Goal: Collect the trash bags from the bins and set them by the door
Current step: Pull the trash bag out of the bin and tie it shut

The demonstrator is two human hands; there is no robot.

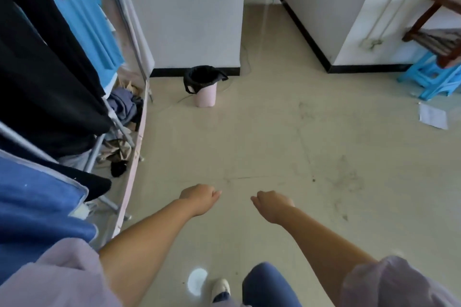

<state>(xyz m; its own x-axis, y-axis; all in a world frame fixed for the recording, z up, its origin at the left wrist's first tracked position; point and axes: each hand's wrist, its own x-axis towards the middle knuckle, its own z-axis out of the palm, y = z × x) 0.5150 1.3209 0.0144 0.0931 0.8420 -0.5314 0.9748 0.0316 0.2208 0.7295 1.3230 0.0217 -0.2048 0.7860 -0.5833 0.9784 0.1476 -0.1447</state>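
Note:
A small pink bin (206,97) stands on the floor against the white wall, ahead and slightly left. A black trash bag (202,77) lines it, its edges folded over the rim. My left hand (199,198) and my right hand (273,204) hang out in front of me over the bare floor, well short of the bin. Both have their fingers loosely curled and hold nothing.
A clothes rack (50,82) with hanging dark and blue garments fills the left side. A corridor (264,20) opens ahead right of the bin. A blue plastic stool (429,80) and wooden shelf (439,32) stand far right, with a paper sheet (432,116) on the floor.

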